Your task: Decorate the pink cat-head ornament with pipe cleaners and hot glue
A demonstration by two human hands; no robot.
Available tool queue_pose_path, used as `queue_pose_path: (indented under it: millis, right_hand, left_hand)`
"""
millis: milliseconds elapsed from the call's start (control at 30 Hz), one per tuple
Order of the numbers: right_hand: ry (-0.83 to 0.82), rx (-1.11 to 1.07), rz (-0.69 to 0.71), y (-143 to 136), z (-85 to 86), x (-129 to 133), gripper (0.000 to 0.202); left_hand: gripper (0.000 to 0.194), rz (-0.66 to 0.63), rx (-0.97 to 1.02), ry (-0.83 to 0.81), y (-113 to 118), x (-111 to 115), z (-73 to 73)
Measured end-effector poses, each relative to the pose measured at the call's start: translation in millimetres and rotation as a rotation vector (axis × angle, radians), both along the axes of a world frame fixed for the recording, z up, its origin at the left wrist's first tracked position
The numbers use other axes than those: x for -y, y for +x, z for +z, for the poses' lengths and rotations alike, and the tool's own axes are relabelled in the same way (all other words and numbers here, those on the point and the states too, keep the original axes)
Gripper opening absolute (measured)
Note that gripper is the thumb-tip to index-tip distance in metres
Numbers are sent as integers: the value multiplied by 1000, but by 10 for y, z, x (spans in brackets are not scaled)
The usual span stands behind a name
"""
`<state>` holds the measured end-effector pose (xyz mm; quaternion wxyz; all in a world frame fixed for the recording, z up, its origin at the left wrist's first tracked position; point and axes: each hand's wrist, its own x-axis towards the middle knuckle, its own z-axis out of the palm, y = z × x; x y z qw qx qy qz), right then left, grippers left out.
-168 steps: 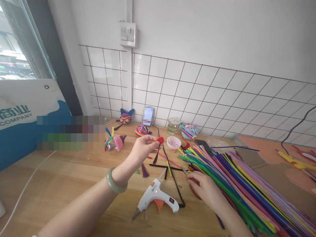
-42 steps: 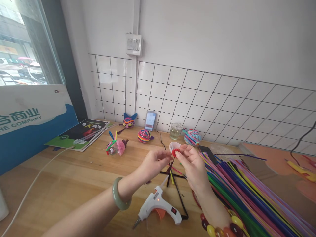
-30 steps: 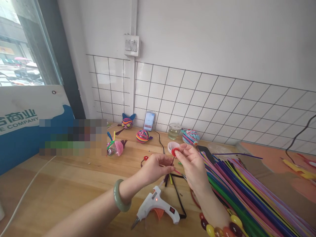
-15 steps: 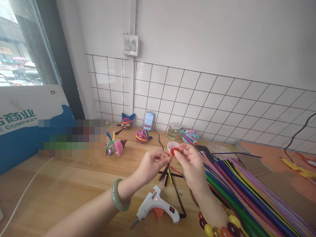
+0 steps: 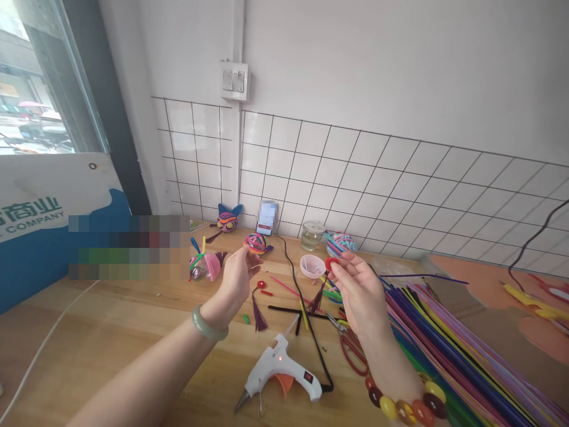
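Note:
Pinched between thumb and fingers of my right hand (image 5: 359, 287) is a red coiled disc (image 5: 331, 264) with a dark purple tassel (image 5: 316, 300) hanging below it. My left hand (image 5: 237, 277) is off to the left, fingers loosely bent and apart, holding nothing. Its fingertips overlap the front of a striped multicoloured ball ornament (image 5: 256, 242); whether they touch it I cannot tell. A second red disc (image 5: 262, 284) with a purple tassel (image 5: 259, 317) lies on the table between my hands. Beyond the right-hand disc stands a small pink bowl (image 5: 312, 267) with small clear pieces inside.
A white glue gun (image 5: 278, 367) with a lit red light lies in front, its black cord (image 5: 319, 344) running back. Red-handled scissors (image 5: 353, 350) and many pipe cleaners (image 5: 448, 332) lie rightward. A glass jar (image 5: 313, 236), a phone (image 5: 267, 218) and ornaments stand along the wall.
My hands have moved apart. The left has let go of the tasselled piece and moved left and up towards the striped ornament; the right has drawn slightly right, still holding the red disc.

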<state>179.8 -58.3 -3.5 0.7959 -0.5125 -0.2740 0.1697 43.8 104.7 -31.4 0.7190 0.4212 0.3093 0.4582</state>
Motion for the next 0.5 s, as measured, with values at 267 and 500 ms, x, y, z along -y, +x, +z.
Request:
queue_pose_path:
  millis: [267, 500]
  right_hand:
    - [-125, 156, 82, -189, -92, -54, 49]
    - [-167, 251, 107, -296, -133, -83, 47]
  left_hand:
    - [45, -257, -85, 221, -4, 314, 151]
    - [29, -365, -152, 350, -43, 397, 217]
